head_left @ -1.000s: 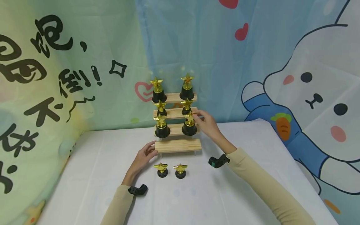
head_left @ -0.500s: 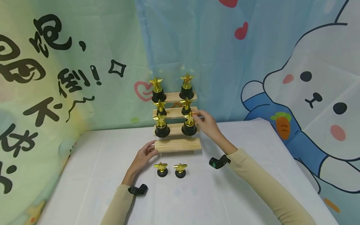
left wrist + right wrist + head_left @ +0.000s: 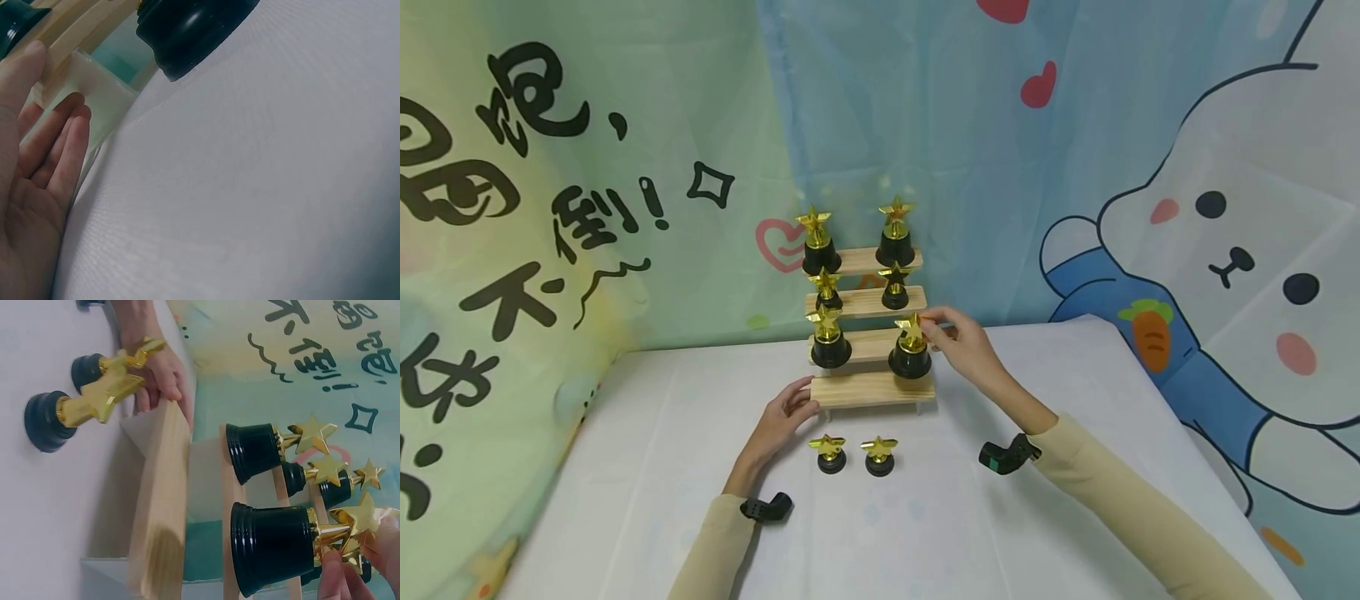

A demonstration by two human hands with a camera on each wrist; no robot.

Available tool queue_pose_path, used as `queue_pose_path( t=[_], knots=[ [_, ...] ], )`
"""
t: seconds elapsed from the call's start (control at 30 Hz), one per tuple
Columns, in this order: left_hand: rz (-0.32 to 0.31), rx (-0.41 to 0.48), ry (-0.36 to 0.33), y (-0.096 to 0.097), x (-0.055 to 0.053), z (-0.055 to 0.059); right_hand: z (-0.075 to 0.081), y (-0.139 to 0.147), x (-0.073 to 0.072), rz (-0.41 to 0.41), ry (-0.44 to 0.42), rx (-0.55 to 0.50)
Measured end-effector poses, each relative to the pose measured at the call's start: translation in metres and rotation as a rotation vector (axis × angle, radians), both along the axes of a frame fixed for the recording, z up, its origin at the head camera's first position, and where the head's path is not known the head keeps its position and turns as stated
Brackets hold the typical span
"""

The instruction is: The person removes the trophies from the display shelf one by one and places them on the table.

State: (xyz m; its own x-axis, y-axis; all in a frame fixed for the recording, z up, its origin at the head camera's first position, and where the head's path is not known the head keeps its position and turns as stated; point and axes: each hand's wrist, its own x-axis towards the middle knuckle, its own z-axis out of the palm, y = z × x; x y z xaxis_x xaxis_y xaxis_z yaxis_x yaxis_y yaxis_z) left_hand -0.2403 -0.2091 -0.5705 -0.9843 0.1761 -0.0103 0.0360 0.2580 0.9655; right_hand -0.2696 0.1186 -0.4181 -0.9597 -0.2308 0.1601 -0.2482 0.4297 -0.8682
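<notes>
While I pinch the star of the trophy (image 3: 911, 361) in my right hand (image 3: 961, 340), it sits slightly lower in the frame than a moment ago, just right of centre, its base out over the front of its shelf (image 3: 872, 342). I take that to mean it is leaving its place; whether it touches wood, I cannot tell. My left hand (image 3: 778, 421), left of centre, holds the end of the bottom shelf (image 3: 872, 390) between thumb and fingers. Two small trophies (image 3: 880, 461) stand at lower centre on white cloth (image 3: 992, 533). Behind hangs a curtain (image 3: 880, 92), lettered upper left, with a rabbit (image 3: 1210, 158) at right.
</notes>
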Motion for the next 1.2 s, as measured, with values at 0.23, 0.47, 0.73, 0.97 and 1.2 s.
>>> queue_pose_path(
  t=[0.23, 0.47, 0.73, 0.97, 1.2],
  knots=[
    [0.004, -0.009, -0.001, 0.001, 0.002, 0.002, -0.001, 0.007, 0.019, 0.018, -0.005, 0.044],
    [0.007, -0.004, -0.009, 0.0, 0.001, 0.0, -0.003, 0.013, 0.036, 0.052, 0.036, 0.059],
    [0.005, 0.001, -0.018, 0.0, 0.001, 0.0, -0.009, 0.021, 0.055, 0.053, -0.003, 0.057],
    [-0.002, -0.004, -0.002, 0.0, 0.0, -0.002, -0.019, 0.03, 0.069, 0.059, -0.008, 0.059],
    [0.001, -0.01, 0.011, 0.0, 0.001, -0.001, -0.029, 0.035, 0.075, 0.068, -0.039, 0.046]
  ],
)
